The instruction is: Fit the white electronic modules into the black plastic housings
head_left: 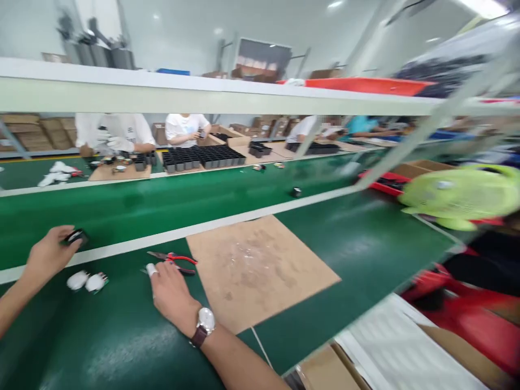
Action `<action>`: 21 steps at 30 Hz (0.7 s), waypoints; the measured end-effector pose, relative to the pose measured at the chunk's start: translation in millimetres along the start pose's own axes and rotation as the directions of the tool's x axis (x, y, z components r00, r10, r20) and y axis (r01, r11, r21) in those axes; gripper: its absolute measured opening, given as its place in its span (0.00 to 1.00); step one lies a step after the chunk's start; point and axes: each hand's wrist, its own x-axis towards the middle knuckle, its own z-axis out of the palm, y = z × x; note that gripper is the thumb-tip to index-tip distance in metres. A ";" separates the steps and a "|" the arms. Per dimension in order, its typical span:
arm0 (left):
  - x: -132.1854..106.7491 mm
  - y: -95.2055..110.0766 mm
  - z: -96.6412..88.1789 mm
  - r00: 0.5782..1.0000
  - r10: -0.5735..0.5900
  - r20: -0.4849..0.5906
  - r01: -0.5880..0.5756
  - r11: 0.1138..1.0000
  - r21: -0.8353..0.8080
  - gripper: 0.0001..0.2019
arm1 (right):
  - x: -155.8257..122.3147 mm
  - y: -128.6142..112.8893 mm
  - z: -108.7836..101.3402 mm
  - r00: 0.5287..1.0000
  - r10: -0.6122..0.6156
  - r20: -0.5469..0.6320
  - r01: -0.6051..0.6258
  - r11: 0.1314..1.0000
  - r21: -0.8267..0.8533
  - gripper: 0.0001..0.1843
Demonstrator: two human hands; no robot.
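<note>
My left hand holds a small black part over the white strip at the edge of the green conveyor belt. My right hand, with a wristwatch on it and a white cover on one fingertip, rests on the green table beside red-handled pliers; its fingers lie curled toward them, touching or nearly touching. Two small white pieces lie between my hands. A brown board lies flat to the right of my right hand.
A lime-green fan stands at the right, red bins below it. One small black part rides the belt. Across the belt, other people in white shirts work at trays of black parts. A white shelf beam runs overhead.
</note>
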 end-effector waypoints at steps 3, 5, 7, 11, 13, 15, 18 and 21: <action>15.8 -7.2 -2.2 0.999 -0.038 -0.007 0.038 0.996 0.082 0.16 | -1.9 4.7 10.2 0.998 -0.006 -0.062 0.007 1.000 0.025 0.17; 16.8 -17.8 0.3 0.997 -0.077 -0.017 0.079 0.991 0.105 0.20 | -1.9 7.8 15.5 0.994 -0.037 -0.107 0.042 0.998 0.050 0.20; 12.7 -30.2 -3.3 0.996 -0.077 -0.032 0.080 0.992 0.092 0.25 | -2.4 9.6 18.5 0.986 -0.078 -0.145 0.090 0.993 0.075 0.20; -9.3 -55.0 -49.4 0.994 -0.051 -0.099 0.056 0.997 0.054 0.31 | -5.8 8.8 20.0 0.950 -0.167 -0.263 0.194 0.978 0.080 0.17; -27.2 -68.3 -85.4 0.991 -0.062 -0.120 0.068 0.997 0.045 0.34 | -7.4 7.2 21.1 0.935 -0.198 -0.294 0.238 0.966 0.106 0.17; -50.6 -82.5 -118.1 0.992 -0.081 -0.094 0.085 0.996 0.040 0.37 | -8.4 5.1 23.3 0.928 -0.215 -0.304 0.270 0.951 0.150 0.17; -94.7 -104.5 -146.6 0.998 -0.049 0.036 0.045 0.994 0.096 0.39 | -7.9 -0.7 27.5 0.929 -0.228 -0.291 0.299 0.926 0.231 0.18; -139.2 -124.0 -149.4 0.993 0.081 0.086 -0.098 0.971 0.219 0.33 | -0.8 -12.7 30.4 0.934 -0.263 -0.242 0.329 0.898 0.292 0.21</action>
